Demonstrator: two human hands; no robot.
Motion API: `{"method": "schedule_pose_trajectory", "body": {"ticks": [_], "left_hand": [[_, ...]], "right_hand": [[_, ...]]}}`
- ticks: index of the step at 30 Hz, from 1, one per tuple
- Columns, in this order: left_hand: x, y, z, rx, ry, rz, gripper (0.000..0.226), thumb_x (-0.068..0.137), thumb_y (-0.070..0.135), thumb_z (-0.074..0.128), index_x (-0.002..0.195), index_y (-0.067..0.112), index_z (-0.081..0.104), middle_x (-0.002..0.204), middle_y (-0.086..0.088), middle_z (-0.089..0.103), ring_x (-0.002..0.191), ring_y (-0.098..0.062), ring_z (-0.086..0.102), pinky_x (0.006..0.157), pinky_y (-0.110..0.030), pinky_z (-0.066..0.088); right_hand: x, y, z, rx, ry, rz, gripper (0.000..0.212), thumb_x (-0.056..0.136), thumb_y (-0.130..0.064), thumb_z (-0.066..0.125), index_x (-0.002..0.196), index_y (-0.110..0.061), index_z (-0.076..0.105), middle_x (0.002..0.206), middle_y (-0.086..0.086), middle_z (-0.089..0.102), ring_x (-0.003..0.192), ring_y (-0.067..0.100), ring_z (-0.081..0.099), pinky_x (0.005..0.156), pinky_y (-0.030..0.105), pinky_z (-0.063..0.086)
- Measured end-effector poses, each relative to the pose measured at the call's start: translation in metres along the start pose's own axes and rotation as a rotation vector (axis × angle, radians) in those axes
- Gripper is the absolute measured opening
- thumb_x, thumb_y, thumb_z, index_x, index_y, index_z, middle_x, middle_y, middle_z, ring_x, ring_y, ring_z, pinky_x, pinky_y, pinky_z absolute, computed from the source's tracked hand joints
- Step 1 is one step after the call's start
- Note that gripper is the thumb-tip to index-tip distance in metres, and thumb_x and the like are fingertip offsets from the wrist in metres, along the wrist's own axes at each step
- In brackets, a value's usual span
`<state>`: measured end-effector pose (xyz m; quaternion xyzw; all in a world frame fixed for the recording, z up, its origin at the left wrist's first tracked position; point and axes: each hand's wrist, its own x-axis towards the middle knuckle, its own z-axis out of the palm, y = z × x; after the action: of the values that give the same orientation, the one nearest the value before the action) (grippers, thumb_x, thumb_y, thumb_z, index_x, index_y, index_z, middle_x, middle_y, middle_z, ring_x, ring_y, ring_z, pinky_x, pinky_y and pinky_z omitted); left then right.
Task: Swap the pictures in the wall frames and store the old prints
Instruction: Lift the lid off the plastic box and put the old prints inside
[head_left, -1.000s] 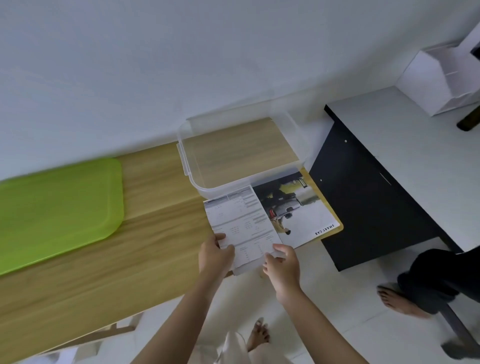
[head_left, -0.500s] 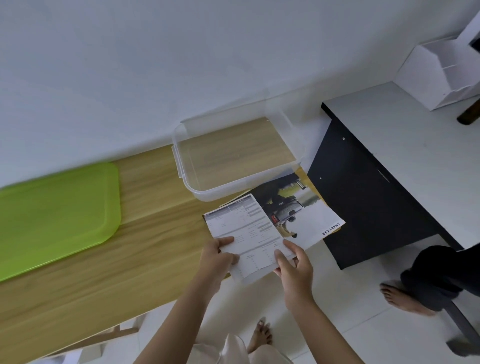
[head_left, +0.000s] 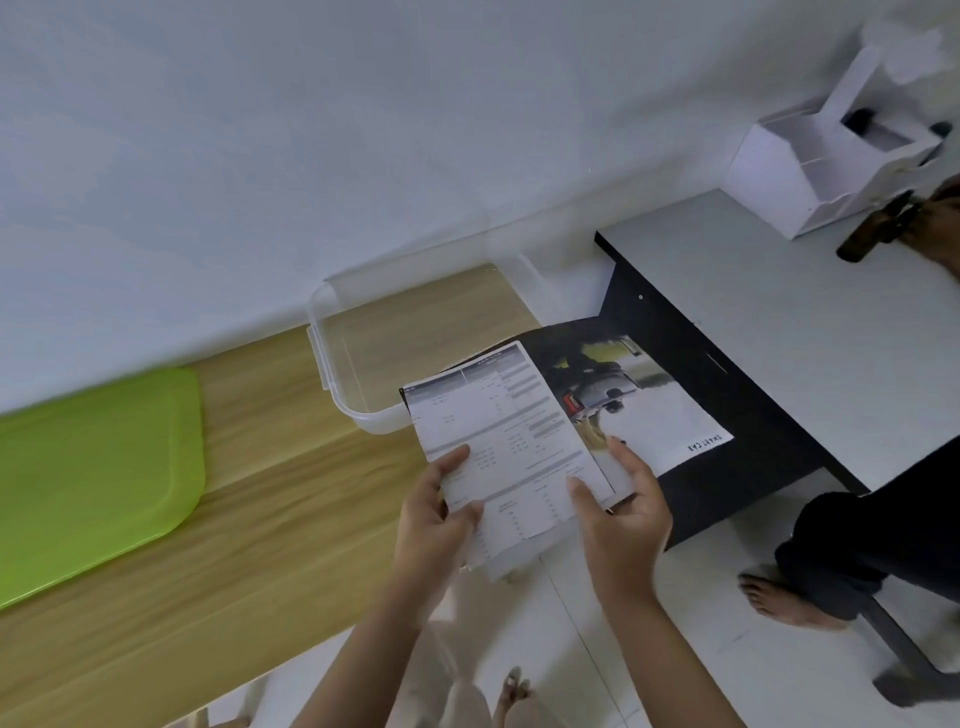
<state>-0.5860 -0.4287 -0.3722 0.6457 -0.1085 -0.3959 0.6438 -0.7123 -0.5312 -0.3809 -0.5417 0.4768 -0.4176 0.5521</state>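
Pinched in left hand (head_left: 431, 525) and right hand (head_left: 623, 512): prints (head_left: 509, 441), probably light, floppy, crease-prone; best supported along both side edges.

White printed text sheet (head_left: 498, 441) overlaps a glossy car photo print (head_left: 649, 415), both held above the wooden worktop's right end.

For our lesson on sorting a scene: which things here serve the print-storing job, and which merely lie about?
Belong to the job:
- stack of printed paper sheets, held by left hand and right hand
- clear plastic storage box
- flat green plastic lid

Lying about:
- white compartment desk organiser
- grey-topped black desk
- dark brown bottle
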Motion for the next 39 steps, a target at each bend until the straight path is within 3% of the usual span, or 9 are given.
{"method": "schedule_pose_trajectory", "body": {"ticks": [8, 11, 14, 16, 20, 28, 31, 34, 39], "left_hand": [[0.069, 0.068, -0.041, 0.044, 0.091, 0.114, 0.053, 0.084, -0.009, 0.056, 0.125, 0.024, 0.053, 0.116, 0.008, 0.058, 0.099, -0.014, 0.062, 0.081, -0.033, 0.056], [0.108, 0.081, -0.064, 0.146, 0.172, 0.109, 0.055, 0.083, -0.007, 0.06, 0.128, 0.024, 0.051, 0.112, 0.007, 0.057, 0.096, -0.013, 0.061, 0.079, -0.031, 0.054], [0.143, 0.088, -0.083, 0.225, 0.218, 0.093, 0.057, 0.082, -0.005, 0.062, 0.131, 0.022, 0.048, 0.112, 0.005, 0.055, 0.096, -0.014, 0.06, 0.08, -0.029, 0.053], [0.162, 0.088, -0.089, 0.287, 0.238, 0.078, 0.058, 0.082, -0.002, 0.063, 0.132, 0.023, 0.047, 0.112, 0.004, 0.054, 0.092, -0.013, 0.061, 0.075, -0.026, 0.053], [0.194, 0.084, -0.091, 0.369, 0.235, 0.021, 0.061, 0.082, -0.002, 0.062, 0.135, 0.021, 0.043, 0.118, 0.001, 0.051, 0.096, -0.016, 0.059, 0.077, -0.026, 0.053], [0.221, 0.074, -0.086, 0.563, 0.262, -0.08, 0.066, 0.082, 0.0, 0.054, 0.14, 0.02, 0.033, 0.134, -0.005, 0.046, 0.104, -0.016, 0.049, 0.076, -0.022, 0.04], [0.224, 0.069, -0.082, 0.562, 0.259, -0.124, 0.068, 0.081, -0.003, 0.052, 0.142, 0.017, 0.03, 0.137, -0.007, 0.043, 0.113, -0.022, 0.05, 0.076, -0.022, 0.042], [0.227, 0.065, -0.079, 0.554, 0.267, -0.154, 0.069, 0.08, -0.006, 0.05, 0.142, 0.016, 0.029, 0.135, -0.008, 0.041, 0.098, -0.018, 0.049, 0.066, -0.019, 0.044], [0.228, 0.065, -0.075, 0.619, 0.309, -0.148, 0.067, 0.082, -0.002, 0.052, 0.142, 0.015, 0.029, 0.137, -0.01, 0.034, 0.089, -0.012, 0.041, 0.062, -0.016, 0.038]], "right_hand": [[0.056, -0.046, 0.091, 0.069, -0.135, -0.033, 0.043, 0.08, -0.006, 0.071, 0.119, -0.019, 0.057, 0.111, -0.011, 0.058, 0.088, -0.006, 0.062, 0.062, 0.009, 0.051], [0.082, -0.042, 0.137, 0.026, -0.185, 0.064, 0.044, 0.079, -0.009, 0.072, 0.119, -0.023, 0.056, 0.12, -0.002, 0.057, 0.082, 0.012, 0.058, 0.069, 0.022, 0.057], [0.105, -0.036, 0.173, -0.051, -0.213, 0.111, 0.045, 0.076, -0.008, 0.074, 0.117, -0.02, 0.059, 0.114, -0.01, 0.055, 0.106, 0.009, 0.051, 0.097, 0.033, 0.049], [0.12, -0.033, 0.19, -0.117, -0.213, 0.115, 0.045, 0.074, -0.007, 0.075, 0.116, -0.019, 0.06, 0.111, -0.012, 0.055, 0.111, 0.008, 0.05, 0.1, 0.032, 0.045], [0.145, -0.021, 0.214, -0.173, -0.191, 0.228, 0.052, 0.073, 0.0, 0.074, 0.12, -0.015, 0.057, 0.116, -0.007, 0.055, 0.114, 0.015, 0.052, 0.091, 0.026, 0.046], [0.154, -0.009, 0.23, -0.176, -0.08, 0.491, 0.069, 0.077, 0.008, 0.066, 0.136, -0.013, 0.037, 0.137, 0.007, 0.043, 0.093, 0.016, 0.046, 0.053, 0.014, 0.037], [0.157, -0.01, 0.231, -0.213, -0.083, 0.542, 0.073, 0.079, 0.007, 0.065, 0.141, -0.014, 0.031, 0.142, 0.012, 0.036, 0.086, 0.016, 0.044, 0.054, 0.015, 0.039], [0.159, -0.012, 0.232, -0.29, -0.135, 0.559, 0.073, 0.08, 0.003, 0.066, 0.142, -0.013, 0.03, 0.145, 0.013, 0.032, 0.091, 0.016, 0.04, 0.072, 0.023, 0.04], [0.161, -0.023, 0.233, -0.374, -0.23, 0.631, 0.079, 0.078, -0.01, 0.072, 0.143, -0.018, 0.028, 0.146, 0.013, 0.022, 0.094, 0.017, 0.026, 0.077, 0.031, 0.037]]}}
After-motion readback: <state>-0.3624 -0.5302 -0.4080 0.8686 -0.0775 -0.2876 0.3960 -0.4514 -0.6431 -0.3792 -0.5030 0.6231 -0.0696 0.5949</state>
